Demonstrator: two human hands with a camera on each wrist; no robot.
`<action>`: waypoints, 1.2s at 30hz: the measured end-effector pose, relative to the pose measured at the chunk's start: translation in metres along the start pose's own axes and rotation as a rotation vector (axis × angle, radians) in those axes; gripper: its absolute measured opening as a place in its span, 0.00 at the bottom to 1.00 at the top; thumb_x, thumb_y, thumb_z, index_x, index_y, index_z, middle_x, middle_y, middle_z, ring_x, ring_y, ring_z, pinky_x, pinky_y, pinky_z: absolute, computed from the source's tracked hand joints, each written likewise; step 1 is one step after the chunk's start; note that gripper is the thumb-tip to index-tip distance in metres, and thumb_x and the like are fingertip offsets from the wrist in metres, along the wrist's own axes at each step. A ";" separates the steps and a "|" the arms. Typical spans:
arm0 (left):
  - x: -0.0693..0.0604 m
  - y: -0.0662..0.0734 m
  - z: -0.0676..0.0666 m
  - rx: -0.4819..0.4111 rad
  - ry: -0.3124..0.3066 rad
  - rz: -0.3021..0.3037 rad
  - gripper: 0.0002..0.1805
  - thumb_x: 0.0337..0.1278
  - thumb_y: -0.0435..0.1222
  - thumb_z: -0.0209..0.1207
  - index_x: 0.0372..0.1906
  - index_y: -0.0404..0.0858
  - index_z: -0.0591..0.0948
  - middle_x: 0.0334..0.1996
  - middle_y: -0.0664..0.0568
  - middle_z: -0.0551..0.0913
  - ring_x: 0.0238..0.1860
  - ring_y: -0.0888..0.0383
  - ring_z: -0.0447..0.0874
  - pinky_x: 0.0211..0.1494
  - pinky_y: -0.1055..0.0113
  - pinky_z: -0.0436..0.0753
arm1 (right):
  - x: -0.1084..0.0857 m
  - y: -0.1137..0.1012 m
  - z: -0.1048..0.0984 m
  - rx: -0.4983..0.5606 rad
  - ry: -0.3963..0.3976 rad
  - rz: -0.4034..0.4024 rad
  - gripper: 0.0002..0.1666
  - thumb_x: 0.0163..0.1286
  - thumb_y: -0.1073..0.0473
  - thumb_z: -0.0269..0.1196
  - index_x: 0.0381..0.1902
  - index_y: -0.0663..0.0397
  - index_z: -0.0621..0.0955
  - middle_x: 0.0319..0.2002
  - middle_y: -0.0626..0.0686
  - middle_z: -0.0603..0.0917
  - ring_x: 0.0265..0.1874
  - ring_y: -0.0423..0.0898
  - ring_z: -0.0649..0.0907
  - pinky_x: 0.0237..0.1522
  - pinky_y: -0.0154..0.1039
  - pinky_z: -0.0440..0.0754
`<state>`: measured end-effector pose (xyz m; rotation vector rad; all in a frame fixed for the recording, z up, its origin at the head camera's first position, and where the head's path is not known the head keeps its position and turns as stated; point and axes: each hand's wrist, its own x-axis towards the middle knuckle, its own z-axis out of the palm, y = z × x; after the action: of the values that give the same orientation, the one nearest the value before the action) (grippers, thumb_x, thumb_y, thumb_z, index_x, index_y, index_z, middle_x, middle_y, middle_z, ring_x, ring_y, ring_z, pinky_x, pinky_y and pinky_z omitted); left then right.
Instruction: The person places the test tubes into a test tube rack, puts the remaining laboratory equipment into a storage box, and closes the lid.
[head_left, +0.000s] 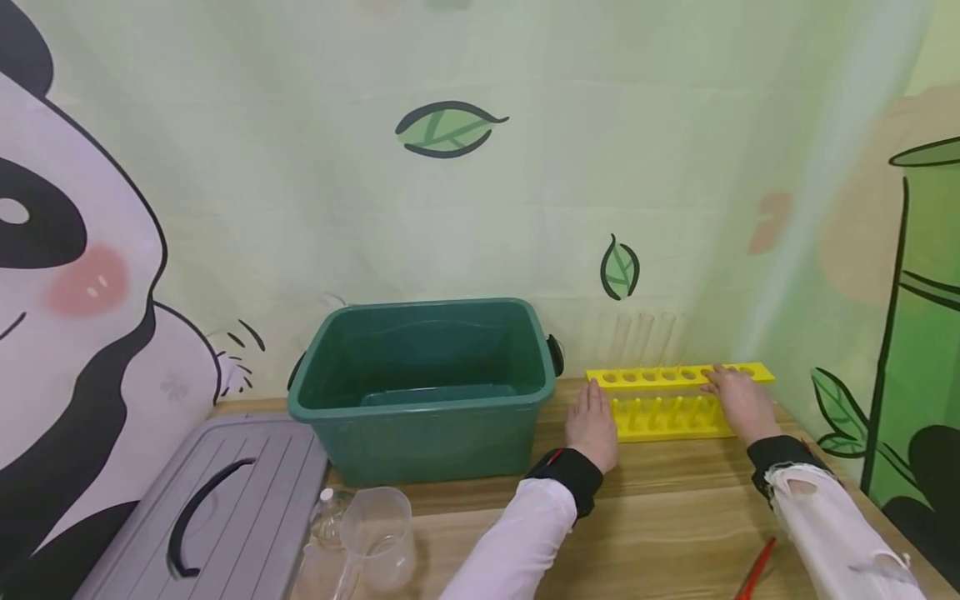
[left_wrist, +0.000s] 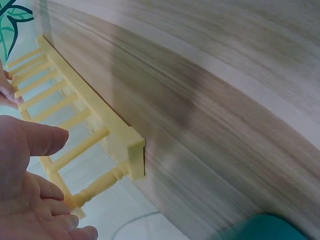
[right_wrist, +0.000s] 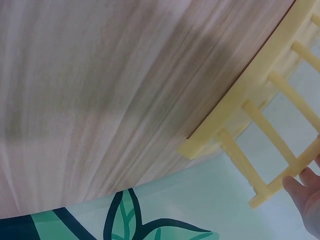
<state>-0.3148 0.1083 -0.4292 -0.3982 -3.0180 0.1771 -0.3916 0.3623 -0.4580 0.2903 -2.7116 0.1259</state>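
A yellow test tube rack stands on the wooden table by the back curtain. Several clear test tubes rise upright at its back; whether they sit in its rear holes is hard to see. My left hand is at the rack's left end, fingers mostly straight and pointing up; in the left wrist view its fingers lie against the end post and the thumb stands apart. At the right part of the top bar, my right hand pinches the bar, with thumb and fingertips on it in the right wrist view.
A green bin with black handles stands left of the rack. Further left lies a grey lid with a black handle. A clear plastic beaker and a small glass bottle are in front. A red-handled tool lies near the front edge.
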 end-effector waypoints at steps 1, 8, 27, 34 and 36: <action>0.001 0.000 -0.001 -0.006 -0.004 -0.003 0.36 0.58 0.45 0.54 0.69 0.41 0.55 0.68 0.50 0.48 0.65 0.58 0.48 0.60 0.65 0.58 | 0.002 0.005 0.005 -0.016 0.001 0.000 0.23 0.56 0.62 0.64 0.49 0.67 0.77 0.51 0.68 0.73 0.45 0.68 0.72 0.38 0.59 0.72; 0.006 0.001 -0.003 -0.010 -0.030 -0.019 0.35 0.59 0.46 0.52 0.69 0.42 0.55 0.68 0.51 0.49 0.65 0.58 0.48 0.60 0.65 0.57 | 0.007 0.015 0.020 -0.011 0.023 -0.014 0.22 0.59 0.59 0.62 0.49 0.67 0.77 0.51 0.68 0.73 0.47 0.69 0.71 0.40 0.60 0.70; -0.070 0.009 -0.094 -0.101 0.209 0.345 0.09 0.55 0.48 0.57 0.30 0.48 0.79 0.28 0.58 0.73 0.28 0.63 0.71 0.19 0.70 0.70 | -0.015 -0.036 -0.048 0.336 0.080 -0.019 0.21 0.57 0.76 0.57 0.48 0.84 0.66 0.49 0.81 0.61 0.49 0.74 0.62 0.48 0.64 0.59; -0.086 -0.050 -0.116 -0.136 0.293 0.363 0.08 0.56 0.43 0.58 0.30 0.43 0.81 0.21 0.56 0.70 0.21 0.61 0.65 0.16 0.72 0.64 | -0.009 -0.080 -0.081 0.374 0.432 -0.180 0.18 0.56 0.79 0.57 0.45 0.74 0.70 0.43 0.69 0.70 0.44 0.65 0.68 0.43 0.58 0.64; -0.090 -0.069 -0.120 -0.146 0.314 0.342 0.09 0.56 0.42 0.58 0.33 0.41 0.81 0.22 0.55 0.70 0.21 0.60 0.65 0.16 0.73 0.64 | -0.008 -0.098 -0.090 0.359 0.426 -0.245 0.18 0.56 0.78 0.58 0.46 0.72 0.70 0.43 0.66 0.71 0.43 0.63 0.69 0.43 0.56 0.66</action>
<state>-0.2330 0.0303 -0.3084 -0.8661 -2.6422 -0.0782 -0.3277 0.2799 -0.3751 0.6201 -2.2008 0.5405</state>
